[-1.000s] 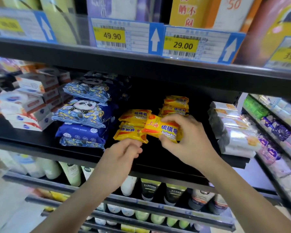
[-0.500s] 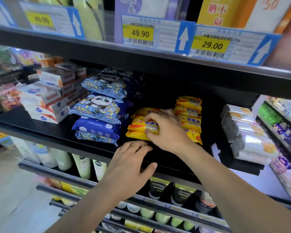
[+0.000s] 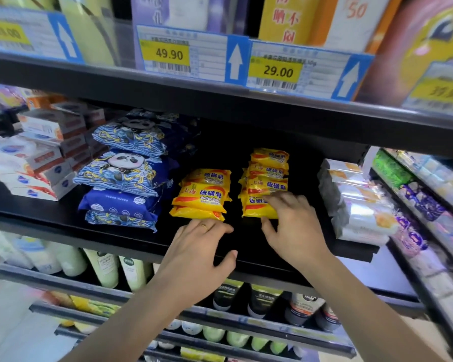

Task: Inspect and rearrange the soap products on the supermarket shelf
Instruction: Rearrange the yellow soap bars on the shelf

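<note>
Two yellow soap stacks [image 3: 200,197] | right hand [image 3: 293,226] moved to right stack, released

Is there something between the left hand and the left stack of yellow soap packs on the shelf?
Nothing visible. The left hand rests on the black shelf just in front of the left stack of yellow soap packs, fingertips near its bottom pack. The right hand touches the right stack, off to the side.

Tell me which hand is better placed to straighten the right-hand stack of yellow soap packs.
The right hand. Its fingers already touch the bottom pack of the right yellow stack, while the left hand lies open on the shelf edge below the left yellow stack.
</note>
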`<state>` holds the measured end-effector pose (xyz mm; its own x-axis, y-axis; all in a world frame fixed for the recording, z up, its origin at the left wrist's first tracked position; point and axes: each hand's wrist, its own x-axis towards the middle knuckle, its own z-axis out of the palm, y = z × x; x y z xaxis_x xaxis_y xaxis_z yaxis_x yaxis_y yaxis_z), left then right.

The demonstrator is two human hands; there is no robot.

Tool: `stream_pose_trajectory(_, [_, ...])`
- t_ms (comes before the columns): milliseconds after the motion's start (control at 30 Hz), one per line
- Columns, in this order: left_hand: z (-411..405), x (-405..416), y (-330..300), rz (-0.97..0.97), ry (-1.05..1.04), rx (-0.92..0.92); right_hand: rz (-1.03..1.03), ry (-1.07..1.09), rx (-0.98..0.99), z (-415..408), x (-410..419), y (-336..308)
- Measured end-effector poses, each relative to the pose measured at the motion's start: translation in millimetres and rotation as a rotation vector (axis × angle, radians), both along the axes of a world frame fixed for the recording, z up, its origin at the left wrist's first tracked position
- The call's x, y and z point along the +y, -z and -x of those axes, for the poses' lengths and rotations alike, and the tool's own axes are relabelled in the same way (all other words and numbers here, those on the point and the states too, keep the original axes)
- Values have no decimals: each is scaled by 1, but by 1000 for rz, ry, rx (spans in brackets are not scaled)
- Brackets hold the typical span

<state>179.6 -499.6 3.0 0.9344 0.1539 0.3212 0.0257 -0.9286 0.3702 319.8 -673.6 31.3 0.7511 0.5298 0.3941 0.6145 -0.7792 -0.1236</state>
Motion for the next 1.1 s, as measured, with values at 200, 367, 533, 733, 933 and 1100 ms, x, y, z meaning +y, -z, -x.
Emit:
stream_pose_trajectory(200, [-4, 0, 7, -23, -10, -9, 22, -4, 14, 1, -3, 5])
stream_pose_trajectory(367, [-2, 2, 7, 2, 12, -4, 66, -2, 107, 0, -6, -2])
stream_pose_trajectory(533, [-1, 3, 7, 11, 19, -3, 74, -32, 228, 2, -12, -11])
stream_pose_trajectory(733, [0, 4, 6, 18, 26, 0, 134, -28, 326, 0, -13, -26])
stream_pose_trajectory(933, [0, 5, 4, 61, 37, 6, 79, -59, 378, 0, -20, -26])
stream_pose_trajectory(1100, [2, 4, -6, 218, 32, 21, -89, -149, 397, 9, -29, -13])
